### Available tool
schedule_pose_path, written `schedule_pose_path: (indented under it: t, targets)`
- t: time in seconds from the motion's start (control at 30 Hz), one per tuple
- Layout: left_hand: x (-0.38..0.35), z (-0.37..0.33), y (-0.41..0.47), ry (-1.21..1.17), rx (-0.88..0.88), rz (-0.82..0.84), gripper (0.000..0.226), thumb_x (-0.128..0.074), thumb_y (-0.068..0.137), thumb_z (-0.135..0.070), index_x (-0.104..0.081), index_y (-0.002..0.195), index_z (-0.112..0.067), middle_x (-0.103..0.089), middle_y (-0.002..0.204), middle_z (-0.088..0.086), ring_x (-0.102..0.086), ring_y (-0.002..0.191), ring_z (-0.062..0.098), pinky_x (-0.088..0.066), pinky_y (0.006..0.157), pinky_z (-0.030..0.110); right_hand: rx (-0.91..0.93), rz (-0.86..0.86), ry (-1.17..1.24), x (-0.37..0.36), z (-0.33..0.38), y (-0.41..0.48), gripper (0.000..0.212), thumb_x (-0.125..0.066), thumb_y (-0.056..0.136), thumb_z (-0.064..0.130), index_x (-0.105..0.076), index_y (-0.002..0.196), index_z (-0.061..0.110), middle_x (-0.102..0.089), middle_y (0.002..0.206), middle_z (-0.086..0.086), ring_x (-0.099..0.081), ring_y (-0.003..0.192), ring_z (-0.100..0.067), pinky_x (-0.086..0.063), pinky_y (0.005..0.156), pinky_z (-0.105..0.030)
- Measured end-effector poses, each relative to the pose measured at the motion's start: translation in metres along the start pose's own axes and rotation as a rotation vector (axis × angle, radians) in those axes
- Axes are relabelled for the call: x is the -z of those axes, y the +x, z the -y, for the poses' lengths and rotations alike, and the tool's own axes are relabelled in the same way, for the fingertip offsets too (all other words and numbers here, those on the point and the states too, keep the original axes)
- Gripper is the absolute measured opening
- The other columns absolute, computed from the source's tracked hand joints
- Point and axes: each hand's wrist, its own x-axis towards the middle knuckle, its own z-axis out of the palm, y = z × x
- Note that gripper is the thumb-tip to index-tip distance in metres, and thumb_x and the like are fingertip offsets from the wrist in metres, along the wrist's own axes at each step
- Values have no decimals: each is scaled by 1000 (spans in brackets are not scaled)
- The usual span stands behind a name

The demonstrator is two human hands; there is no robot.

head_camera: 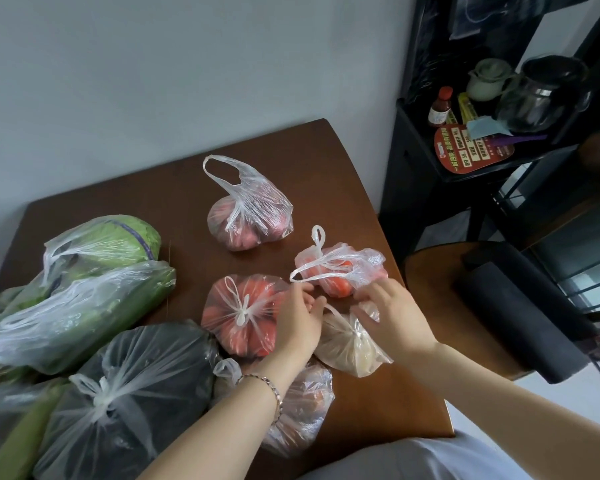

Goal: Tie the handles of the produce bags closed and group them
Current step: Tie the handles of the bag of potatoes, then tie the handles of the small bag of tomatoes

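Observation:
Several clear plastic produce bags lie on a brown table [174,188]. My left hand [300,320] and my right hand [394,315] both pinch the handles of a pale bag [347,351] with whitish contents, near the table's right edge. Just beyond my fingers is a small bag of red-orange produce [340,271] with its handles knotted. Left of my left hand sits a knotted tomato bag [239,317]. Further back a bag of reddish produce [253,216] has its handles loose. A knotted dark bag [129,386] lies front left. Another bag [302,410] lies partly under my left forearm.
Green vegetable bags [84,306] and a bagged cabbage [115,240] are piled at the left. A wooden chair [440,292] with a dark backrest stands right of the table. A black shelf [413,143] behind it holds a sauce bottle [440,107], a teapot and a glass pot.

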Motion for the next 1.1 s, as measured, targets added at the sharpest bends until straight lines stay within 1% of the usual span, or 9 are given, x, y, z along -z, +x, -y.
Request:
schedule_pose_path:
  t: [0.13,0.23,0.33,0.53,0.73,0.87,0.93,1.0,1.1]
  targets:
    - [18,-12,15,-37,-230,-224,50,-61,86,-6,-43,132,-15,-41,121,-1,-46,108,9,-41,92,20,112,-137,-183,4,19,26,35,-78,68,11,-63,100,10,-62,92,-14,-60,83,-31,-55,69,-42]
    - [21,-23,33,110,-383,-174,33,-62,83,-2,-62,116,-7,-54,119,8,-50,109,23,-43,92,29,74,-60,-203,3,27,41,22,-62,85,25,-67,102,14,-53,103,-14,-49,95,-31,-44,81,-40]
    - [23,-34,41,207,-443,-124,15,-57,85,-10,-64,78,1,-64,89,15,-58,87,37,-44,73,38,-17,-104,16,10,30,43,25,-49,92,21,-68,100,7,-49,108,-8,-41,102,-23,-41,91,-38]
    - [36,-39,31,-136,-238,-139,35,-36,99,-25,-59,79,-9,-68,85,8,-61,87,24,-42,83,34,-193,-209,581,66,37,52,29,-41,91,23,-67,93,9,-56,105,3,-50,103,-11,-42,90,-27]
    - [34,-40,16,-424,-182,-63,35,-30,101,-24,-44,69,-19,-42,63,-3,-41,63,13,-40,69,33,-204,-59,970,77,21,48,24,-36,71,18,-42,50,7,-49,49,0,-47,54,-18,-45,66,-37]
    - [29,-49,3,-504,-72,87,44,-25,101,-31,-64,92,-13,-62,90,11,-55,90,27,-44,95,38,-306,-63,1075,66,20,53,34,-37,91,15,-44,58,11,-39,52,2,-35,48,-9,-33,54,-28]
    - [30,-56,-1,-522,-51,156,38,-33,99,-30,-68,94,-16,-60,79,12,-51,81,33,-48,85,38,-336,-59,994,60,25,53,34,-34,98,15,-56,73,16,-42,61,1,-38,54,-7,-35,54,-22]
    - [28,-57,-1,-576,-61,200,26,-49,94,-31,-70,81,-26,-53,58,2,-48,60,18,-45,63,27,-372,-90,893,53,29,52,27,-38,98,15,-64,90,16,-50,68,0,-43,59,-7,-40,60,-24]
    - [20,-53,0,-712,-4,220,12,-63,86,-17,-72,84,-25,-68,66,-14,-61,64,-3,-46,62,10,-455,-132,791,37,31,48,23,-47,94,12,-67,105,13,-64,82,-4,-55,67,-15,-51,72,-37]
